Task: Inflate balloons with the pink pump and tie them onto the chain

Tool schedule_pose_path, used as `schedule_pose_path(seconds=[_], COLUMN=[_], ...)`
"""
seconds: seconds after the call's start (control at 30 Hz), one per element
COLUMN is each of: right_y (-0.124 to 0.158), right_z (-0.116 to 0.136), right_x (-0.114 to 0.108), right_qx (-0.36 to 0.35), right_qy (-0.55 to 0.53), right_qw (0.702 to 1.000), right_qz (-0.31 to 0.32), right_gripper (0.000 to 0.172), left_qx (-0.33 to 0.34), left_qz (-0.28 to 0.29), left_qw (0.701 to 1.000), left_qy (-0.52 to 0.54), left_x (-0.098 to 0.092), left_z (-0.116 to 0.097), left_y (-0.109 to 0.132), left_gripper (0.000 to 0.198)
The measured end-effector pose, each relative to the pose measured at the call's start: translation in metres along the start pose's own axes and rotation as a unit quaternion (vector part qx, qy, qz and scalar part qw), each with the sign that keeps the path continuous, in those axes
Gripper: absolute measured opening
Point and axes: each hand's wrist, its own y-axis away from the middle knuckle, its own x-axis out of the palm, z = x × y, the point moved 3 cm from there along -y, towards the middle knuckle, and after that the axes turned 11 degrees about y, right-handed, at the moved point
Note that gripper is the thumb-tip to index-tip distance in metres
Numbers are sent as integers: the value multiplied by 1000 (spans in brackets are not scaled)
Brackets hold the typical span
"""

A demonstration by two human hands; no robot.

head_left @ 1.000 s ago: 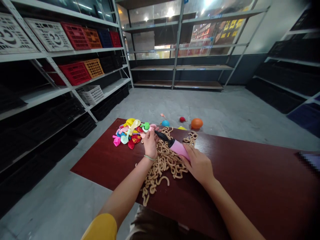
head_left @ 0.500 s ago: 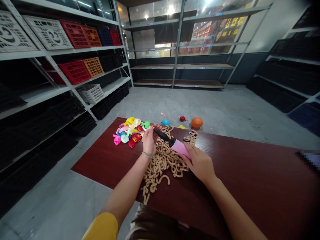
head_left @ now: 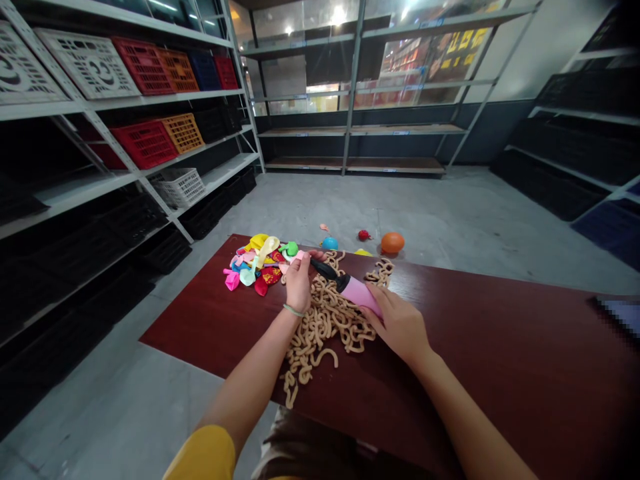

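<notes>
My right hand (head_left: 397, 323) grips the pink body of a hand balloon pump (head_left: 357, 291) lying across a heap of tan chain links (head_left: 325, 320) on the dark red table (head_left: 500, 373). The pump's black nozzle points left toward my left hand (head_left: 300, 280), whose fingers are pinched on a small pink balloon (head_left: 299, 255) right at the nozzle tip. Just left of that hand lies a pile of flat, uninflated balloons (head_left: 253, 263) in mixed colours.
On the grey floor beyond the table lie an inflated orange balloon (head_left: 393, 242), a blue balloon (head_left: 330, 243) and a small red balloon (head_left: 364, 235). Metal shelving with red, orange and white crates (head_left: 145, 143) lines the left wall; bare shelves stand at the back.
My left hand has shifted slightly up and toward the nozzle tip with the pink balloon. The right hand and pump have barely moved.
</notes>
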Motion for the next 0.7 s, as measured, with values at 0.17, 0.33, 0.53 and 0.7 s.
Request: schedule_pose_path(seconds=[0.17,0.33,0.53,0.7], right_y=[-1,-1,0,0], right_z=[0,0,-1,1], right_x=[-1,0,2,3], right_qx=[-1,11,17,17], right_qy=[-2,-10,-11,-22], right_qw=[1000,1000,1000,999], right_qz=[7,18,14,15], right_gripper=[45,44,43,44], left_qx=[8,-5,-23,-29], left_qz=[8,9,24,45], left_qw=[1000,1000,999,998], left_qy=[6,1,-21,-14], left_x=[-1,-1,1,3], left_z=[0,3,9,4], left_y=[-2,0,5,5], left_gripper=[33,30,29,34])
